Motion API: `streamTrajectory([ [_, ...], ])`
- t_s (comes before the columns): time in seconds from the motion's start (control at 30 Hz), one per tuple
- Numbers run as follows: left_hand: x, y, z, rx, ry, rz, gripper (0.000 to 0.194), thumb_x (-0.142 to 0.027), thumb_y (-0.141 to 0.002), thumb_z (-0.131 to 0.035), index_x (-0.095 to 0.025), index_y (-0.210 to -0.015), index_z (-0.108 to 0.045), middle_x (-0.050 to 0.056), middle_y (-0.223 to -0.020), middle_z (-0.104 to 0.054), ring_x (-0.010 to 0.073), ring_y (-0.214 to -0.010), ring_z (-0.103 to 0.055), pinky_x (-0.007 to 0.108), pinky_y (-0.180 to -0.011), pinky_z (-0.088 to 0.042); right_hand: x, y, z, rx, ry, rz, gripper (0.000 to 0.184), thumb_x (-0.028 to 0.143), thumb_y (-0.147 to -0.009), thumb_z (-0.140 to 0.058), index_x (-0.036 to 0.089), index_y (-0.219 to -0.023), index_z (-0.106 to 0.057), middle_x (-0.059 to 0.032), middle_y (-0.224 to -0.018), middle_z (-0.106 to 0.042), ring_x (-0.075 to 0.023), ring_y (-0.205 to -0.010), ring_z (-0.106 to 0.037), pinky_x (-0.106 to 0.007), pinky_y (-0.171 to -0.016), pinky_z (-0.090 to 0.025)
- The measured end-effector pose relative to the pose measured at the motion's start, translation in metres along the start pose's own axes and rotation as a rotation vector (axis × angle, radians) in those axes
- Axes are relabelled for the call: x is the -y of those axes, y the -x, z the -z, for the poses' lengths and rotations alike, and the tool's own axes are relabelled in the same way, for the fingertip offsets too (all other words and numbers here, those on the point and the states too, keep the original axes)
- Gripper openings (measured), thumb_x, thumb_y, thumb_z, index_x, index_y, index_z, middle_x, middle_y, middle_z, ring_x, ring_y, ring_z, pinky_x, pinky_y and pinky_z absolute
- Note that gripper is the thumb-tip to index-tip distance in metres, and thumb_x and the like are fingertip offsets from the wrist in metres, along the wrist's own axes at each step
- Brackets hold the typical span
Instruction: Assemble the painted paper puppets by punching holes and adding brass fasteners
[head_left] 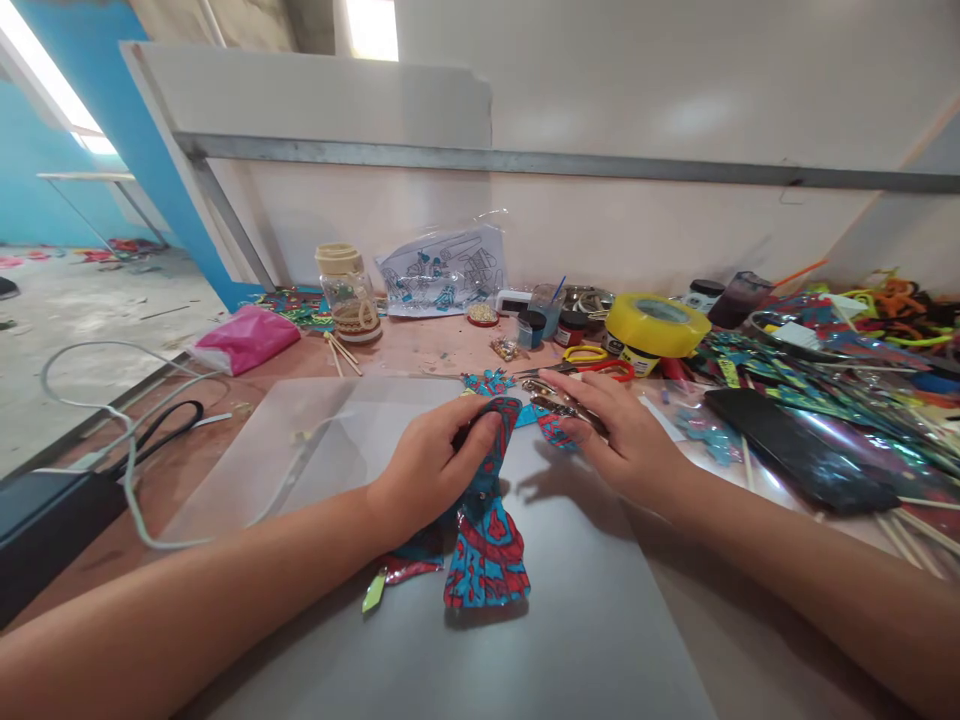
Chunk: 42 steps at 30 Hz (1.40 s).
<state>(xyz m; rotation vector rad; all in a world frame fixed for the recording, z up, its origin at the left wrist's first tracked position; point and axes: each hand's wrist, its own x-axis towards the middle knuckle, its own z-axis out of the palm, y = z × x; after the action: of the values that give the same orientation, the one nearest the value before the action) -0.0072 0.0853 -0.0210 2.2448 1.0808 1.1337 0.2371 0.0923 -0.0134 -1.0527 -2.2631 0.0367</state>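
My left hand (427, 460) is closed, pinching a red and blue patterned craft piece (489, 555) with black outlines between thumb and fingers. The piece hangs over the grey sheet, its flared end towards me. My right hand (626, 430) has its thumb and fingers around a dark, shiny metal hand tool (564, 402) with two long arms; its exact kind I cannot make out. Just beyond the hands lie more red and blue pieces (487, 382). Under my left wrist rests another patterned part (416, 560), with a small yellow-green tab (373, 592) beside it.
Yellow-and-red-handled scissors (589, 357) lie behind my right hand, near a yellow tape roll (660, 325) and paint jars (531, 328). A black phone-like object (795, 450), sticks and patterned pieces crowd the right. A glass jar (350, 295), pink packet (247, 338) and white cable (127, 450) are left.
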Motion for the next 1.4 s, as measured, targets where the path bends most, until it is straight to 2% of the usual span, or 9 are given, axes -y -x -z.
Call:
streamTrajectory([
  [0.13, -0.0015, 0.0001, 0.0004, -0.009, -0.009, -0.073, 0.019, -0.023, -0.097, -0.047, -0.018, -0.087, -0.062, -0.002, -0.077, -0.063, 0.0111, -0.070, -0.055, 0.022, -0.067, -0.043, 0.0030, -0.0002, 0.0005, 0.003, 0.047, 0.058, 0.046, 0.031, -0.099, -0.046, 0.018, -0.143, -0.048, -0.0106, -0.100, -0.057, -0.0250, -0.092, -0.055, -0.041, -0.081, -0.047],
  [0.23, -0.0007, 0.0008, 0.0005, -0.021, -0.017, -0.104, 0.018, -0.022, -0.097, -0.048, -0.018, -0.089, -0.063, -0.002, -0.077, -0.064, 0.0106, -0.070, -0.056, 0.021, -0.067, -0.043, 0.0036, -0.0004, 0.0012, -0.021, 0.081, 0.058, 0.046, 0.030, -0.098, -0.047, 0.018, -0.142, -0.049, -0.0113, -0.101, -0.058, -0.0253, -0.093, -0.055, -0.041, -0.080, -0.047],
  [0.5, 0.0012, 0.0012, 0.0001, -0.042, -0.009, -0.096, 0.018, -0.022, -0.097, -0.050, -0.019, -0.096, -0.068, -0.002, -0.079, -0.070, 0.0103, -0.070, -0.060, 0.020, -0.067, -0.046, 0.0016, -0.0016, 0.0030, -0.077, 0.127, 0.092, 0.036, 0.032, -0.093, -0.059, 0.016, -0.126, -0.061, -0.0093, -0.096, -0.060, -0.0236, -0.085, -0.057, -0.037, -0.075, -0.047],
  [0.87, 0.0031, 0.0006, 0.0002, -0.046, -0.030, -0.042, 0.022, -0.027, -0.097, -0.049, -0.018, -0.096, -0.070, 0.000, -0.080, -0.071, 0.0126, -0.071, -0.062, 0.023, -0.068, -0.047, -0.0027, -0.0034, 0.0006, -0.117, 0.234, 0.145, 0.033, 0.032, -0.093, -0.057, 0.013, -0.120, -0.064, -0.0108, -0.093, -0.061, -0.0258, -0.087, -0.056, -0.038, -0.075, -0.046],
  [1.1, 0.0021, -0.0006, -0.0002, -0.004, -0.060, -0.039, 0.024, -0.028, -0.097, -0.048, -0.019, -0.094, -0.070, 0.000, -0.077, -0.071, 0.0133, -0.069, -0.062, 0.024, -0.066, -0.047, 0.0024, -0.0017, 0.0000, -0.059, 0.249, 0.114, 0.032, 0.036, -0.094, -0.054, 0.016, -0.118, -0.064, -0.0111, -0.093, -0.062, -0.0258, -0.085, -0.056, -0.038, -0.073, -0.045],
  [1.4, 0.0013, 0.0023, 0.0003, 0.029, -0.031, -0.107, 0.022, -0.025, -0.098, -0.048, -0.018, -0.102, -0.068, 0.001, -0.084, -0.071, 0.0131, -0.075, -0.064, 0.024, -0.071, -0.048, 0.0055, -0.0007, -0.0005, -0.028, 0.177, 0.120, 0.024, 0.036, -0.095, -0.054, 0.016, -0.102, -0.064, -0.0085, -0.088, -0.061, -0.0227, -0.081, -0.056, -0.033, -0.071, -0.042],
])
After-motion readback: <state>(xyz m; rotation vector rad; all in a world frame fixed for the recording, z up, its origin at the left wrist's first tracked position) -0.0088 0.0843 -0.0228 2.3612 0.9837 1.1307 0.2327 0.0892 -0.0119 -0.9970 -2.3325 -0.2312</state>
